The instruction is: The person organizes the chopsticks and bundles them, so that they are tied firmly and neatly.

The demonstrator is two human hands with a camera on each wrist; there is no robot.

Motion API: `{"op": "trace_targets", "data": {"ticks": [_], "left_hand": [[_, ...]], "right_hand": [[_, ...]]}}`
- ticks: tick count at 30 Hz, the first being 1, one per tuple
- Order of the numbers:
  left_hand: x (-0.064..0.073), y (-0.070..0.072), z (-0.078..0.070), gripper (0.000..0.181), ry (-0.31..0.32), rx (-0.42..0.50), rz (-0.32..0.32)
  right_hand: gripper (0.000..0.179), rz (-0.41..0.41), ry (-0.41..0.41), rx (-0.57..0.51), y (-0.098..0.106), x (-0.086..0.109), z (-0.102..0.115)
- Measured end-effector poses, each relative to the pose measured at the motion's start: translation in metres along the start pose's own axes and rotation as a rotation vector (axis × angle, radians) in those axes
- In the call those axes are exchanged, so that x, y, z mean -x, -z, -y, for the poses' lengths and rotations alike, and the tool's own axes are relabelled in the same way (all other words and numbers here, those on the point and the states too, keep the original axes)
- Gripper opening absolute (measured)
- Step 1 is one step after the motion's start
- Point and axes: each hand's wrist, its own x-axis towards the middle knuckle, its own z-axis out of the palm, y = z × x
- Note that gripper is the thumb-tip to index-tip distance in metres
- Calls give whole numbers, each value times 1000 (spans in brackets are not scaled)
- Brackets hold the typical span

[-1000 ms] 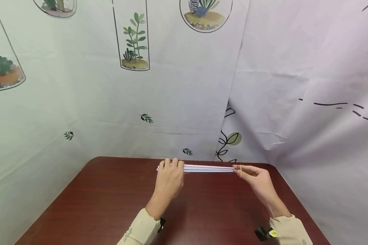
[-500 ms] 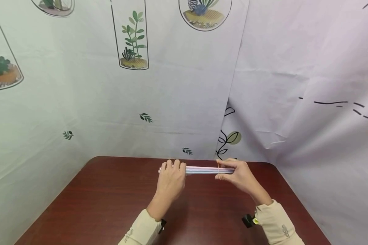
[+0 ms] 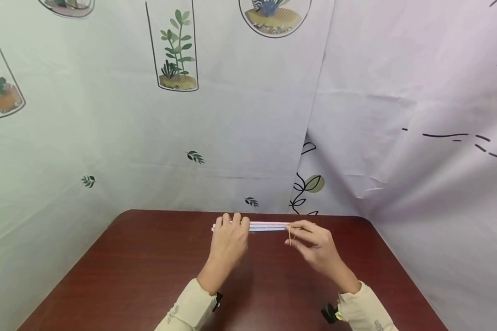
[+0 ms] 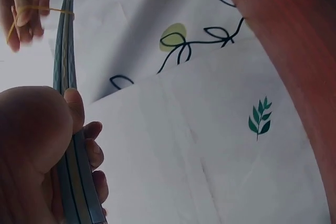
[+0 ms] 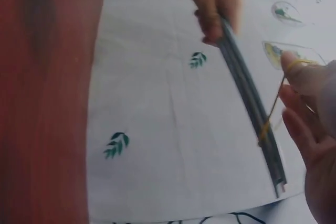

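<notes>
A bundle of pink and pale blue chopsticks (image 3: 269, 225) is held level over the far part of the table. My left hand (image 3: 228, 241) grips it near its left end, fingers wrapped over the top. Around the other end loops a thin orange-yellow rubber band (image 5: 272, 106), pulled out to one side by the fingers of my right hand (image 3: 319, 248). In the left wrist view the rubber band (image 4: 52, 9) crosses the chopsticks (image 4: 65, 51) just below their tips. Part of the bundle is hidden inside my left hand.
The dark red-brown table (image 3: 149, 271) spreads beneath both hands. Behind it hangs a white cloth (image 3: 248, 124) printed with plants and leaves. A black strap piece (image 3: 329, 313) sits at the right sleeve.
My right hand has moved left along the chopsticks with the rubber band, from their tips inward, then drawn the band out downward. The left hand keeps its grip, nearly still.
</notes>
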Motion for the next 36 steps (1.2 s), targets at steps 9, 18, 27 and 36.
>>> {"op": "trace_targets", "data": {"ticks": [9,18,27,36], "left_hand": [[0,5,7,10,75,-2,-9],[1,7,6,13,93,22,-38],[1,9,6,11,47,35,-66],[0,12,5,12,-10,23,-99]], "right_hand": [[49,-232,-558,22,-5,2,37],[56,-336,-985,-173,-3,1,27],[25,-5,-1078,-534,12,-13,1],[21,485,-904,-598,35,-35,-30]]}}
